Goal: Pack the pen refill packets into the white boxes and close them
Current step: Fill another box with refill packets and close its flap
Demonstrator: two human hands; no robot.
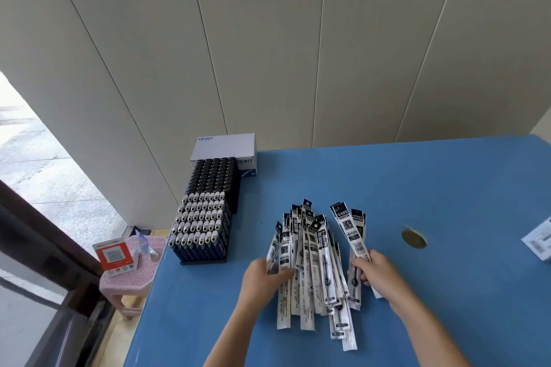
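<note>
Centrally, on blue table (447,188): pile of pen refill packets (313,265), fanned out, long axes pointing away from the person. Left hand (265,280): thumb and fingers pinching several packets at the pile's left edge (slightly blurred). Right hand (378,274): fingers curled round a small bunch (353,232) just right of the pile. Far left corner: white box (223,147), closed, behind racks of lighters (205,217). Right of pile: round brass-coloured disc (413,238). Off table, left: pink stool (140,271).
</note>
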